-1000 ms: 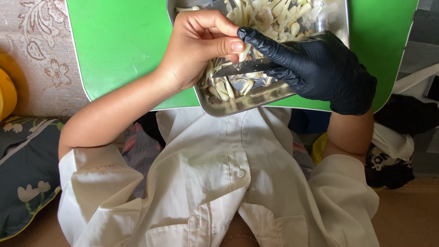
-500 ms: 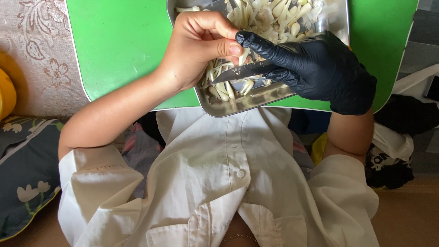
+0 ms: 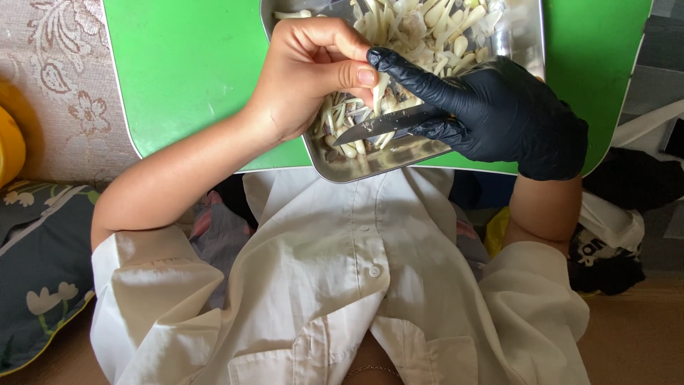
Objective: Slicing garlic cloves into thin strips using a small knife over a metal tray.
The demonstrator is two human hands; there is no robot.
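The pale garlic clove (image 3: 380,91) sits pinched between your left thumb and fingers, held just above the near end of the metal tray (image 3: 399,160). Your bare left hand (image 3: 310,75) is closed on it. Your right hand (image 3: 499,114), in a black glove, grips a small knife (image 3: 388,122), its blade lying just below the clove and its forefinger touching your left thumb. The tray holds a heap of pale cloves and peelings (image 3: 427,28) and rests on a green board (image 3: 192,64).
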